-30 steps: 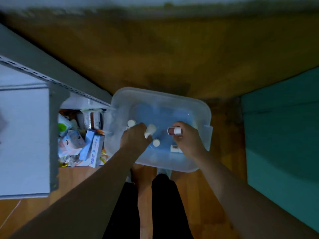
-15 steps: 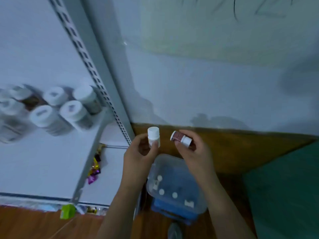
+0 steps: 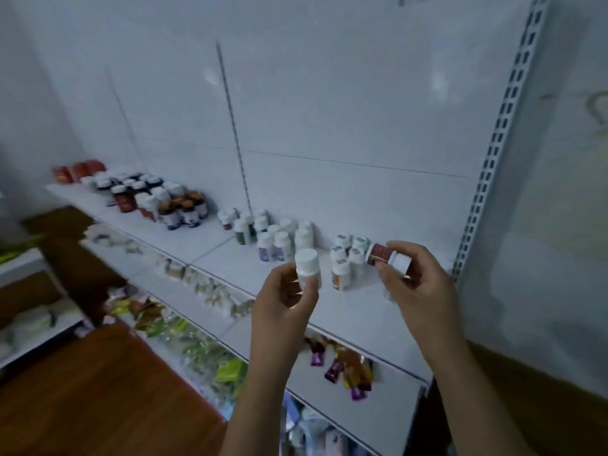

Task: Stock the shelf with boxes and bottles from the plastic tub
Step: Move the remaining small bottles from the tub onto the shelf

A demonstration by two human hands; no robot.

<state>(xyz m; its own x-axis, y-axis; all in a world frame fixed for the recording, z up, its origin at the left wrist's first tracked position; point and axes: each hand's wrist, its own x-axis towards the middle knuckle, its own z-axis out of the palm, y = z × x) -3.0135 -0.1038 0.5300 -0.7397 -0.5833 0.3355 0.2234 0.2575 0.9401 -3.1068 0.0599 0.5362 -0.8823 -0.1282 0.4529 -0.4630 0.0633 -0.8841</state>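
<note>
The white shelf point(image 3: 345, 311) carries clusters of white-capped bottles point(image 3: 279, 240) along its back, with dark jars point(image 3: 177, 209) further left and bright packets point(image 3: 345, 370) on the tier below. Just in front of the nearest bottles, the left hand point(image 3: 283, 304) grips a white bottle point(image 3: 307, 266) upright, fingers curled round it. The right hand point(image 3: 418, 281) pinches a brown-labelled bottle point(image 3: 385, 256) lying sideways above the shelf.

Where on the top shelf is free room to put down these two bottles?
Bare white shelf lies along the front edge, before the white-capped bottle cluster, and rightward to the slotted upright. Further left, the dark-labelled bottles crowd it.
</note>
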